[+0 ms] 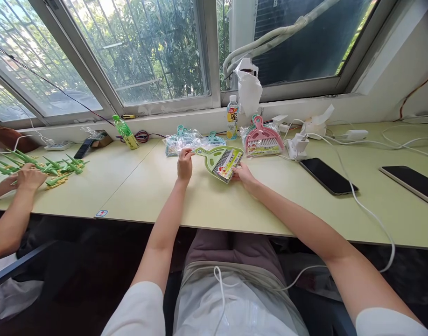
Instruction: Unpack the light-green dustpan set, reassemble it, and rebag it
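Observation:
A small green dustpan-and-brush set [221, 161] with a printed label lies tilted on the pale yellow-green table [136, 186]. My left hand [185, 165] pinches its handle end at the left. My right hand [242, 176] grips its lower right corner near the label. Just behind it lie a pink dustpan set in plastic wrap [263, 139] and teal sets in clear bags [185, 139].
A drink bottle [232, 117] stands by the window sill, a green bottle [126, 132] lies further left. Two dark tablets [327, 175] [410, 183], chargers and white cables [361, 205] lie at right. A co-worker's hands [26, 177] handle green clips [56, 168] at left.

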The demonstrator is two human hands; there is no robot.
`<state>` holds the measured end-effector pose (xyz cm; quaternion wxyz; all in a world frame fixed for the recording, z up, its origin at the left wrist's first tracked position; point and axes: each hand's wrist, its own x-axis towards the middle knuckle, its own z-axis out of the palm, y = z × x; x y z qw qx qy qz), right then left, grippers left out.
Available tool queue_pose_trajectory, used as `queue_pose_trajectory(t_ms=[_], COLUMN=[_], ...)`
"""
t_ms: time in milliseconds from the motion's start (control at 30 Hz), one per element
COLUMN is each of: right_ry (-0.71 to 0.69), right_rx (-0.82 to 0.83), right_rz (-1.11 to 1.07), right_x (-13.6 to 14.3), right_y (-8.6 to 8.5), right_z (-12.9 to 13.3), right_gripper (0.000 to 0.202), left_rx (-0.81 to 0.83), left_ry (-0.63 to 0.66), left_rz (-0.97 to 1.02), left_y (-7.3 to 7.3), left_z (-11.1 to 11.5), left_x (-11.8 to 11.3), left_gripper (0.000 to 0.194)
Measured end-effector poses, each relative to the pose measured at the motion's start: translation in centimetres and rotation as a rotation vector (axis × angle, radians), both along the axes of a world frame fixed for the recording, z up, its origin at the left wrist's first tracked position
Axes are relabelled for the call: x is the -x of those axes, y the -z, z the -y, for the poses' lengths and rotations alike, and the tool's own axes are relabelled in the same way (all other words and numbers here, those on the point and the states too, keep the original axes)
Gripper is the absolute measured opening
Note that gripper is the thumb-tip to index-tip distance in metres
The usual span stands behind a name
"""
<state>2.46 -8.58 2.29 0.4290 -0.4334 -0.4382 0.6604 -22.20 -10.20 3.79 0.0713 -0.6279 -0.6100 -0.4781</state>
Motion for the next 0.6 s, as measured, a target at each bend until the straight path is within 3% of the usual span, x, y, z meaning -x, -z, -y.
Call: queue_pose_trajectory(t_ms=[300,367,467,533,600], right_ry=[-0.019,-0.008,0.029,0.048,0.05], right_rx=[-0.046,-0.065,-0.064,-0.061,-0.063], right_rz=[0.035,0.024,0.0,-0.015,-0.028], right_x=[0.2,0.3,0.3,0.3,0.2], right_y=[0.4,0.4,0.3,0.2,0.2], right_z=[-0.1,0.0,0.1,0.1,0.1], right_gripper=[0.02,0.019,0.018,0.017,0.017], left_rx=[-0.031,-0.095,-0.215,-0.251,-0.209], left_ry=[0.28,0.226,-0.025,-0.191,-0.22], left_rz=[-0.034,-0.046,0.021,0.157,0.359], left_y=[0.5,0.4,-0.3,-0.8,-1.3], left_z=[0.2,0.4,0.6,0.4,0.1], left_x=[-2.1,-2.3,-2.5,-2.2,-1.7], left_gripper=[0.023,0.02,0.032,0.05,0.062])
